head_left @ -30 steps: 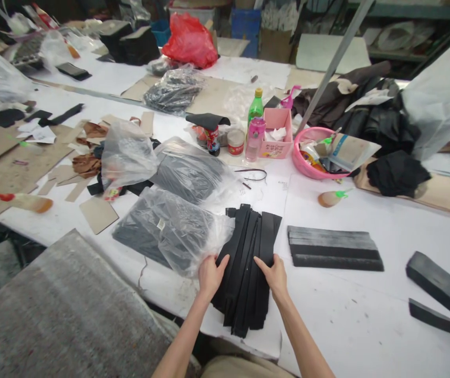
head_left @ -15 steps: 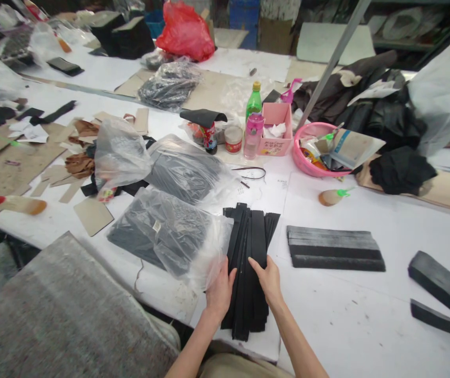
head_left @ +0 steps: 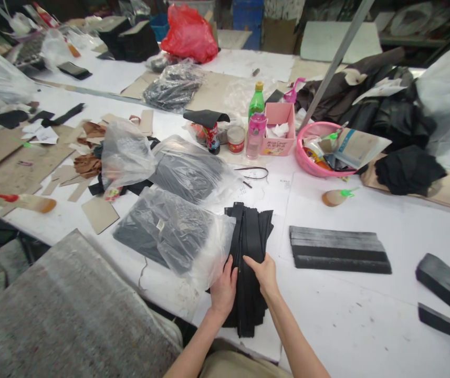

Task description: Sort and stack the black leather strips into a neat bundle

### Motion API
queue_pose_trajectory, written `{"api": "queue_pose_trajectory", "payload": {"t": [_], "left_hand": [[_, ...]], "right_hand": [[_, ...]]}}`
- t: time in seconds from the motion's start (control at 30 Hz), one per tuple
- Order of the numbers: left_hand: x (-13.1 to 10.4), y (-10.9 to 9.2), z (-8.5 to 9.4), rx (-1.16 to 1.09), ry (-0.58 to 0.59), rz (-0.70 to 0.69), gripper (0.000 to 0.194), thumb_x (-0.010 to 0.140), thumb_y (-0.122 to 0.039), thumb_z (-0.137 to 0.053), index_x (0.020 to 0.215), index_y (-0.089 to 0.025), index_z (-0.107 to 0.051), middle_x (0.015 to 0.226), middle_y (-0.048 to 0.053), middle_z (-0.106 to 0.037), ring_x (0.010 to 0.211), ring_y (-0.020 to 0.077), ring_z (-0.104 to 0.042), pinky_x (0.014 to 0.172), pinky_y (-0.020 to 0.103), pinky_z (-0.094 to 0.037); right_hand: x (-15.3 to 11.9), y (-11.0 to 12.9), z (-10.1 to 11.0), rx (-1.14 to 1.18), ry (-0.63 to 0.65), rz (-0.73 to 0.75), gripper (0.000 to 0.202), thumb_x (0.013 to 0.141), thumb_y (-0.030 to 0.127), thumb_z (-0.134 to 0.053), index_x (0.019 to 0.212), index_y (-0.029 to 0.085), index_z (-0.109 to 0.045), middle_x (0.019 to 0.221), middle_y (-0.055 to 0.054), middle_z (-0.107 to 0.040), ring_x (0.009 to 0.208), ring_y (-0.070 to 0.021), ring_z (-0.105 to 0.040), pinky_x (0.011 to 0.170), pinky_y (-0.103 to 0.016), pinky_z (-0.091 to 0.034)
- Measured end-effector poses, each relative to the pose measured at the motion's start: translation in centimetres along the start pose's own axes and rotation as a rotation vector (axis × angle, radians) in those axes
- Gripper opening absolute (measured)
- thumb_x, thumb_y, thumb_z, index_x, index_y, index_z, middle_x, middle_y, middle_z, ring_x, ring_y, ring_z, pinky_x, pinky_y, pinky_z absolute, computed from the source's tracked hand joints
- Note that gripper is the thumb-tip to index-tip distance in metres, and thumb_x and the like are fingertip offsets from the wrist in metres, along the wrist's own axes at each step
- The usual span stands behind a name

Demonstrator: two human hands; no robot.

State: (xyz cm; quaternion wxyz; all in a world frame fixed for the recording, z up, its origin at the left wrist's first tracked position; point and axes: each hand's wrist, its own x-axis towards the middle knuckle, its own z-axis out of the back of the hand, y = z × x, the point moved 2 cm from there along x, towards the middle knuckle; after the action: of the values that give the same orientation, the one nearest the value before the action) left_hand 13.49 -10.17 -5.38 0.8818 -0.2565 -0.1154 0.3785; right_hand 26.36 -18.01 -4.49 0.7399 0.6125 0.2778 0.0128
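The bundle of black strips [head_left: 249, 247] lies on the white counter [head_left: 366, 315] directly in front of me, its near end at the counter edge and its far end pointing away, slightly fanned at the top. I have my left hand [head_left: 225, 287] on the left side of the bundle and my right hand [head_left: 263, 273] on the right side, both pressing inward; the fingers are bent around the edges of the strips, closed on them but not in a tight fist.

I judge the strips to be thin, flat and flexible, like cut leather or similar sheet material. One strip alone is light, but the whole bundle has some weight and the layers will probably slide over each other. The best place to hold seems to be the two long sides near the middle, squeezing evenly, because a grip at one end only would let the other end spread out.

Touching the bundle on its left is a clear plastic bag of dark pieces [head_left: 173, 236], with a second such bag [head_left: 191, 170] behind it. To the right, apart from the bundle, lies a neat stack of dark grey bars [head_left: 338, 249]. Further away stand a pink basket [head_left: 319, 152], a pink box [head_left: 278, 128] and a green bottle [head_left: 255, 102].
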Motion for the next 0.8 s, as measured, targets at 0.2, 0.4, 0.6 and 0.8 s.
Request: {"api": "queue_pose_trajectory", "payload": {"t": [0.2, 0.4, 0.6, 0.8], "left_hand": [[-0.1, 0.6, 0.2, -0.153, 0.027, 0.025, 0.040, 0.097, -0.033, -0.040, 0.129, -0.016, -0.057, 0.133, 0.013, -0.058, 0.126, 0.0240, -0.052, 0.108, 0.046, -0.041], [0.0, 0.3, 0.8, -0.213, 0.046, 0.082, 0.040, 0.097, -0.036, -0.041, 0.126, -0.016, -0.058, 0.132, 0.013, -0.059, 0.127, 0.0254, -0.051, 0.109, 0.048, -0.039], [0.6, -2.9, 3.0, -0.580, 0.086, 0.093, 0.044, 0.092, -0.044, -0.049, 0.127, -0.018, -0.057, 0.131, 0.013, -0.059, 0.127, 0.0270, -0.051, 0.110, 0.050, -0.036], [2.6, -8.3, 4.7, -1.415, 0.536, 0.306, 0.060, 0.077, -0.041, -0.073, 0.125, -0.010, -0.057, 0.120, 0.018, -0.065, 0.109, 0.0305, -0.062, 0.097, 0.045, -0.048]], "right_hand": [[-0.9, -0.2, 1.8, 0.279, 0.119, -0.322, 0.060, 0.053, 0.034, -0.086, 0.106, 0.013, -0.066, 0.098, -0.011, -0.074, 0.087, -0.0289, -0.071, 0.081, -0.043, -0.058], [-2.1, 0.1, 2.8, 0.324, 0.175, -0.298, 0.057, 0.059, 0.033, -0.084, 0.110, 0.015, -0.064, 0.106, -0.010, -0.073, 0.095, -0.0268, -0.069, 0.089, -0.041, -0.055], [-3.4, 2.6, 5.5, 0.287, 0.230, -0.239, 0.055, 0.062, 0.034, -0.084, 0.111, 0.017, -0.065, 0.109, -0.010, -0.072, 0.099, -0.0283, -0.068, 0.093, -0.043, -0.053], [-5.3, 4.1, 6.1, 0.130, 0.397, -0.133, 0.055, 0.063, 0.031, -0.084, 0.113, 0.019, -0.065, 0.109, -0.007, -0.072, 0.102, -0.0284, -0.066, 0.094, -0.043, -0.052]]}}
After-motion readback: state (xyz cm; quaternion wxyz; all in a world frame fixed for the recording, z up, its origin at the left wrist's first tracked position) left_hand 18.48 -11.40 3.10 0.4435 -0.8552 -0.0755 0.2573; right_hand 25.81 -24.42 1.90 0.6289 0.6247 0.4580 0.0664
